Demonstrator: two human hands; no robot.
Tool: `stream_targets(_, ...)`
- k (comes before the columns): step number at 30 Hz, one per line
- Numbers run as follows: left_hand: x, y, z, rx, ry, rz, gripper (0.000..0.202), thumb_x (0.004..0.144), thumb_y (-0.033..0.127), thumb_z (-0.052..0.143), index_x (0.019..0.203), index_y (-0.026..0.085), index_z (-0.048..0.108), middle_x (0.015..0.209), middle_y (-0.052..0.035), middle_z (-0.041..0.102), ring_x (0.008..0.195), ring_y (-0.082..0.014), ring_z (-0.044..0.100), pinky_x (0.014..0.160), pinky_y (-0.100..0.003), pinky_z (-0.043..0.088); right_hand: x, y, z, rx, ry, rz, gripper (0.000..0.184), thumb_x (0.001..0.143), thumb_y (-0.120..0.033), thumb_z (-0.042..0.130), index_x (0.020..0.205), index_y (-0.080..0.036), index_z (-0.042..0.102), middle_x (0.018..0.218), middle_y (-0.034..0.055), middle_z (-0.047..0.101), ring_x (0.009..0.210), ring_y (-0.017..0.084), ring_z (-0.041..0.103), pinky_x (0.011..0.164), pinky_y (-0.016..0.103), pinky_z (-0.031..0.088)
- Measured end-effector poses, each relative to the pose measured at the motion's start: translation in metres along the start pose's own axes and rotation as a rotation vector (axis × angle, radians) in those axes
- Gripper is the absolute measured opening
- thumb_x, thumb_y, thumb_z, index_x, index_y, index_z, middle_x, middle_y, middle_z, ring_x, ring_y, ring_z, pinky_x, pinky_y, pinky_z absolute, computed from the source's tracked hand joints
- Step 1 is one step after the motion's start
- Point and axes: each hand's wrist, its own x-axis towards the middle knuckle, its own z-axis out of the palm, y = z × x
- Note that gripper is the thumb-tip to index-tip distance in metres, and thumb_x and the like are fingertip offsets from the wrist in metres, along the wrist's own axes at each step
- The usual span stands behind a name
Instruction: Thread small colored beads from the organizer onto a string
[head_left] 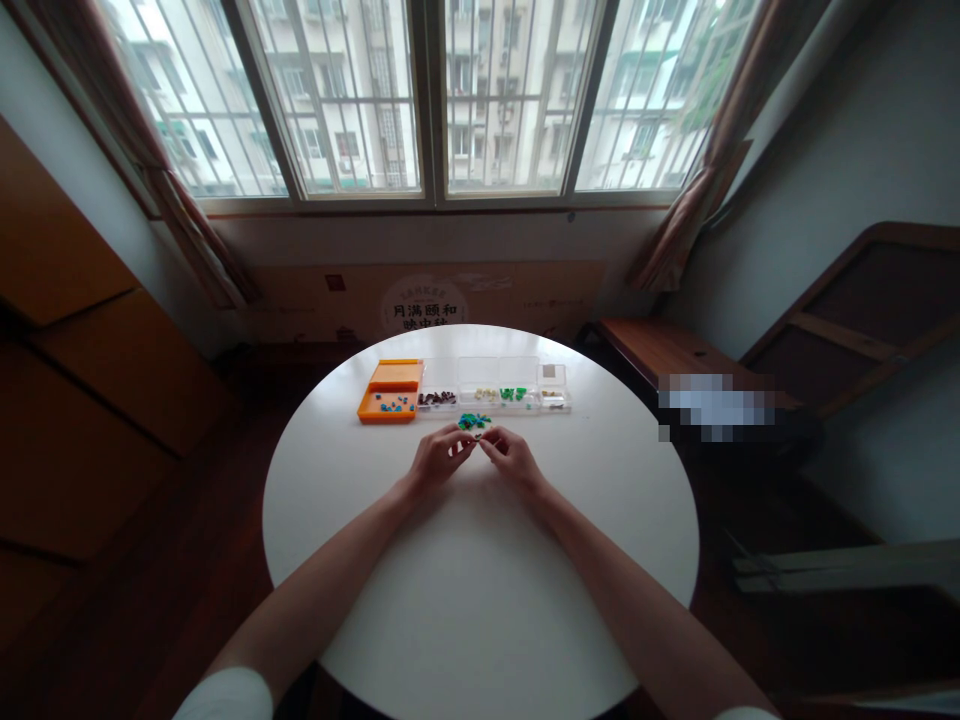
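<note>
My left hand (439, 453) and my right hand (514, 455) meet over the white round table (480, 600), fingertips pinched close together. Between the fingertips is a tiny dark bit, too small to name. Just beyond them lies a small cluster of blue, green and yellow pieces (474, 421), partly behind my left fingers. Past that cluster stands a row of open boxes. The orange box (361, 408) holds small blue pieces (395, 404). Clear plastic boxes (487, 369) hold dark brown pieces (437, 398), cream pieces (486, 394) and green pieces (513, 394).
A smaller clear box (553, 373) with a few tiny pieces ends the row at right. Behind the table are a printed cardboard panel (300, 295) and a barred window (360, 100). A wooden bench (652, 345) stands at right, an orange-brown cabinet (67, 400) at left.
</note>
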Motion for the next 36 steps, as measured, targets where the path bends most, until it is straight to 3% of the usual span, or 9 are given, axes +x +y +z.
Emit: stream_targets(36,-0.0008,0.0011,-0.0012,-0.013,-0.074,0.022,0.017,0.084,0.028,0.052,0.088,0.02,0.067,0.08,-0.0014,0.062,0.056,-0.0051,0.053,0.056,-0.016,0.042,-0.0021,-0.0076,-0.0014,-0.08,-0.001,-0.025,0.02,0.077,-0.031,0.053,0.074,-0.014,0.063,0.063,0.0027,0.06,0.057,0.013,0.05,0.055,0.024,0.039)
